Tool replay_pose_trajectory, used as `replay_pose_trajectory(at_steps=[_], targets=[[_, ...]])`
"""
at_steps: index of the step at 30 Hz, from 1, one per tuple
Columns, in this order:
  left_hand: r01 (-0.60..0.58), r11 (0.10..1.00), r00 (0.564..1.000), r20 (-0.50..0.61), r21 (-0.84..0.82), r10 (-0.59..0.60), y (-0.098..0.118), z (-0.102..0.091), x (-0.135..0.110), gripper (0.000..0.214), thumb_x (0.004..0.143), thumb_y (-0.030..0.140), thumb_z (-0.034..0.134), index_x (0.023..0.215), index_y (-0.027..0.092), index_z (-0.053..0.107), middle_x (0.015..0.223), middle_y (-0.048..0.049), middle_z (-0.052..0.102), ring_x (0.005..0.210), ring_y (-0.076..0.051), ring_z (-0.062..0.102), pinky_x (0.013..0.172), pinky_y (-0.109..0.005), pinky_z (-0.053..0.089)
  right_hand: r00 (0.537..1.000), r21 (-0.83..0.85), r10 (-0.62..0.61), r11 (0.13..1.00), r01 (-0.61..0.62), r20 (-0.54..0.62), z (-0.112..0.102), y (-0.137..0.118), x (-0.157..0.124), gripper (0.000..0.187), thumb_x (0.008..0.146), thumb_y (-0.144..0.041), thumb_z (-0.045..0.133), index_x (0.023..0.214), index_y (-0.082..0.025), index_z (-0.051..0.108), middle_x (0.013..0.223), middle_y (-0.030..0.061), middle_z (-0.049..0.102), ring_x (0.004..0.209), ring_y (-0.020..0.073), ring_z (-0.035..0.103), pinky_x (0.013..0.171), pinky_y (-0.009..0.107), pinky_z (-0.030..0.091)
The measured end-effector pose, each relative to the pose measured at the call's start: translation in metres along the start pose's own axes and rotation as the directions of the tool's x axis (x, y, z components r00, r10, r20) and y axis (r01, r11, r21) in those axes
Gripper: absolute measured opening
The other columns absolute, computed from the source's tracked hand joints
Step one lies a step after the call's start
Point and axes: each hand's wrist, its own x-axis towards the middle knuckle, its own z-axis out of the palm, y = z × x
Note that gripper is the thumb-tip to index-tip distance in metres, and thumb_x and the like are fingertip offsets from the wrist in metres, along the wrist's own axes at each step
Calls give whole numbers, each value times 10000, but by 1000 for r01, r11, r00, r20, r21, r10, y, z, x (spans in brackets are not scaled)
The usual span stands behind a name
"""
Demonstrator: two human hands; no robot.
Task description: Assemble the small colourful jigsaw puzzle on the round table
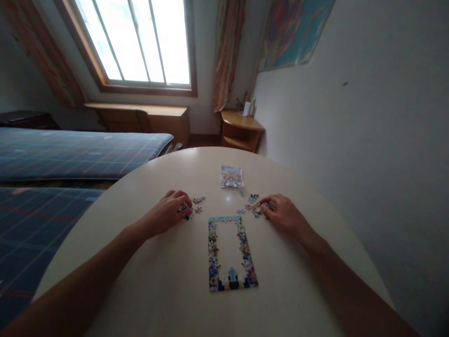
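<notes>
A rectangular jigsaw border (231,252) lies assembled in the middle of the round cream table (168,290), its centre open. My left hand (168,213) rests on the table with fingers curled over loose puzzle pieces (195,205) left of the frame. My right hand (285,214) lies on the other side, fingertips bent onto a second pile of loose pieces (254,206). A small printed picture card (231,176) sits beyond the frame.
A bed with a blue plaid cover (70,152) stands left of the table. A wooden corner stand (240,131) and a low wooden cabinet (147,117) sit under the window. A white wall runs close along the right.
</notes>
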Motion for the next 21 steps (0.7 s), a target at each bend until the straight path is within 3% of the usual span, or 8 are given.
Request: replay_pose_trajectory(at_steps=[4, 7, 11, 15, 18, 21], targets=[[-6, 1000, 1000, -3, -19, 6, 2, -2, 1, 161, 890, 345, 559, 940, 215, 640, 1088, -77, 656, 1096, -274, 534, 981, -426, 429, 1000, 2, -4, 1000, 4, -4, 2, 3, 0, 199, 868, -269, 572, 962, -198, 732, 1048, 94, 707, 1021, 249, 619, 942, 391, 446], [31, 998, 1000, 3, -54, -31, 10, -7, 2, 158, 885, 351, 556, 893, 214, 635, 956, -68, 692, 1024, -265, 584, 916, -401, 462, 1000, 2, 0, 1000, 0, -2, 2, 4, 0, 196, 869, -266, 575, 966, -199, 731, 1063, 96, 705, 1016, 246, 621, 948, 399, 448], [147, 949, 985, -45, -277, -166, 31, -13, 4, 173, 869, 362, 572, 889, 199, 627, 865, -43, 709, 780, -198, 645, 758, -341, 511, 996, -16, -35, 999, 34, -76, -2, -12, -3, 175, 878, -253, 575, 958, -184, 715, 1054, 106, 711, 1021, 269, 616, 956, 436, 444], [249, 739, 951, 13, -627, -309, 61, -6, 4, 245, 800, 416, 662, 872, 185, 631, 768, -32, 714, 668, -167, 650, 609, -283, 516, 968, 112, -172, 974, 194, -181, -1, -50, -16, 145, 901, -254, 586, 991, -206, 690, 1011, 87, 717, 990, 251, 628, 917, 423, 463], [256, 589, 947, 76, -766, -313, 83, 3, 1, 266, 743, 413, 736, 803, 180, 620, 703, -21, 703, 635, -152, 650, 580, -260, 503, 951, 279, -270, 911, 303, -152, 6, -81, -31, 149, 919, -266, 592, 1039, -235, 676, 972, 51, 723, 928, 210, 654, 895, 400, 475], [295, 478, 942, 167, -827, -293, 98, 10, -3, 301, 732, 429, 761, 799, 175, 612, 700, -28, 712, 644, -159, 668, 570, -259, 508, 916, 395, -391, 831, 392, -87, 15, -101, -43, 352, 891, -248, 655, 1240, -261, 613, 1003, 33, 726, 941, 191, 657, 913, 391, 472]])
